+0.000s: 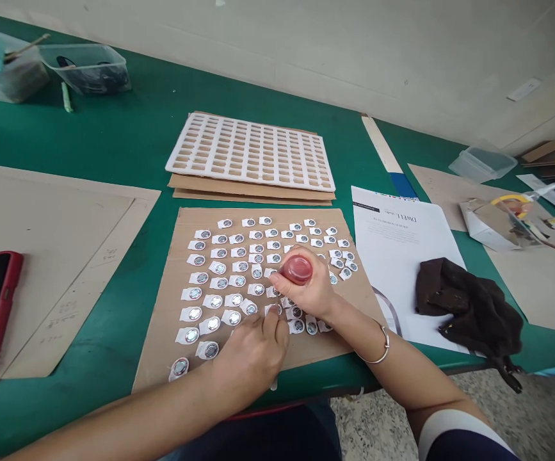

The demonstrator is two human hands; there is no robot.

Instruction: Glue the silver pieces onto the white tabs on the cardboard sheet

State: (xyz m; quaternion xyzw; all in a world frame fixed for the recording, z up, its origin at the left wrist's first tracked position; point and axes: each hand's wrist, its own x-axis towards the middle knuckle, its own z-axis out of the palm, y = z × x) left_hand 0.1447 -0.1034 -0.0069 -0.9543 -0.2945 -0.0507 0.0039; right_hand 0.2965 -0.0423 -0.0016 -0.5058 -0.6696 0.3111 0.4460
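My right hand (316,291) is wrapped round a red bottle (297,269) held with its rounded end up and a thin tip pointing down. Close below it, my left hand (254,347) is closed in a pinch; what its fingers hold is mostly hidden, though a narrow pale end shows under the hand. Both hands are over a cardboard sheet (162,339) carrying loose rows of small round silvery pieces on white tabs, such as this silvery piece (191,293). My hands cover some of these pieces.
Behind the cardboard lies a white slotted tray (253,150) on more cardboard. Printed paper (383,250) and a dark cloth (469,307) lie right. A red-cased phone (11,282) is left. Plastic tubs, including this clear tub (89,67), stand at the back left of the green table (147,115).
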